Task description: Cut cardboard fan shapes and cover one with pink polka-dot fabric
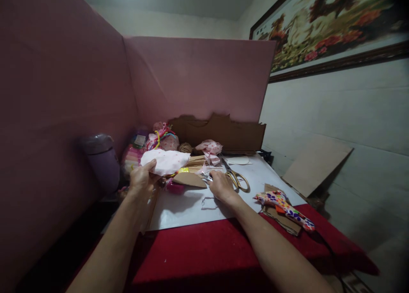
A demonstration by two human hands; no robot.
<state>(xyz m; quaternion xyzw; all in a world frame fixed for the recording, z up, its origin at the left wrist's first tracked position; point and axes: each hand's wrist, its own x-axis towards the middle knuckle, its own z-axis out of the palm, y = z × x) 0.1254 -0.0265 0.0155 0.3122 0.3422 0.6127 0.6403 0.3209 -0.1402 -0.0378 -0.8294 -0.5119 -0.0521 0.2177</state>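
Observation:
My left hand is closed on the edge of a white cloth with small pink dots, holding it up over the table's left side. My right hand rests on the white sheet with its fingers curled at a small object I cannot make out, right beside the gold-handled scissors. A brown cardboard shape lies between the two hands. Behind them lie a bundle of thin wooden sticks and a crumpled pink cloth.
A patterned glue gun lies on cardboard at the right, on the red tablecloth. Brown cardboard leans against the pink partition. A purple bin, coloured pipe cleaners and a twine ball sit at the back left.

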